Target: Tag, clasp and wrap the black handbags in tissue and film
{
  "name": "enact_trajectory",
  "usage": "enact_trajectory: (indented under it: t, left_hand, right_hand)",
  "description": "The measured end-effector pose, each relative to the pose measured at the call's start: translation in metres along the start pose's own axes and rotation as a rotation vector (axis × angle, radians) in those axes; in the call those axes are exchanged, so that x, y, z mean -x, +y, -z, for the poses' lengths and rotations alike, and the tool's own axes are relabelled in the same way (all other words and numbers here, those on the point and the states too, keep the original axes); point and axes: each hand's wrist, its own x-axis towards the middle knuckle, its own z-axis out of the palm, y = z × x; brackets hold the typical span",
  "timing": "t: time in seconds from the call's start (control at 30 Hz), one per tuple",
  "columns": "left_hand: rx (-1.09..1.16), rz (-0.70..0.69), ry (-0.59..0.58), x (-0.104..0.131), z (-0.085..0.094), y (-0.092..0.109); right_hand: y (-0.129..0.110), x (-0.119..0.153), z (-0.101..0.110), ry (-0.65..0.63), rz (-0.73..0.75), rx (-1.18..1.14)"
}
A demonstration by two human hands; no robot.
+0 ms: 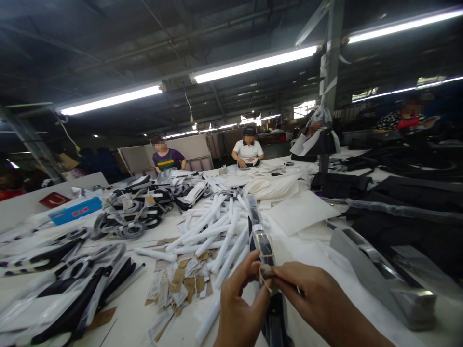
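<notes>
A black strap [265,244] with a gold-rimmed rectangular buckle runs away from me, partly wrapped in clear plastic. Just below the buckle, a thin cream string [265,280] loops between my fingers. My left hand [243,294] is closed at the string, thumb and forefinger curled towards each other. From the other side, my right hand [307,284] pinches the string against the strap; its fingertips partly hide what lies under them. Left of my hands lie a pile of paper tags [183,284] with strings and many white tubes [217,231].
Plastic-wrapped black straps [137,212] are heaped at left, near a blue box [75,210]. A grey tape dispenser [383,279] stands at right, beside black material [415,212]. White sheets [302,212] lie ahead. Two people [248,149] sit across the table; others are farther right.
</notes>
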Motion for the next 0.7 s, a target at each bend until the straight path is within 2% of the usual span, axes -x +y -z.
enact_trajectory:
  t: [0.17,0.3,0.33,0.4,0.5,0.57,0.7]
  left_hand:
    - [-0.327,-0.395,-0.056,-0.011,0.007,0.018]
    - [-0.446,-0.611,-0.188,-0.007,0.014,0.022]
    - [-0.453,-0.637,-0.186,-0.002,0.014,0.020]
    - [-0.439,-0.609,-0.070,0.009,0.014,0.013]
    - [-0.360,-0.423,0.154,0.027,0.012,0.004]
    - [-0.280,-0.327,0.212,0.037,0.009,0.001]
    - [-0.146,-0.220,0.325,0.050,0.003,0.004]
  right_hand:
    - [0.001,-0.003,-0.003,-0.009,0.027,-0.078]
    - [-0.005,-0.001,0.001,-0.030,-0.050,-0.428]
    - [-0.006,0.000,0.002,-0.056,-0.088,-0.547]
    - [-0.008,0.005,0.000,-0.081,-0.183,-0.751]
    - [-0.008,0.012,-0.009,0.005,-0.277,-0.868]
    - [-0.007,0.017,-0.017,0.099,-0.263,-0.830]
    - [0.001,0.028,-0.029,0.245,-0.118,-0.595]
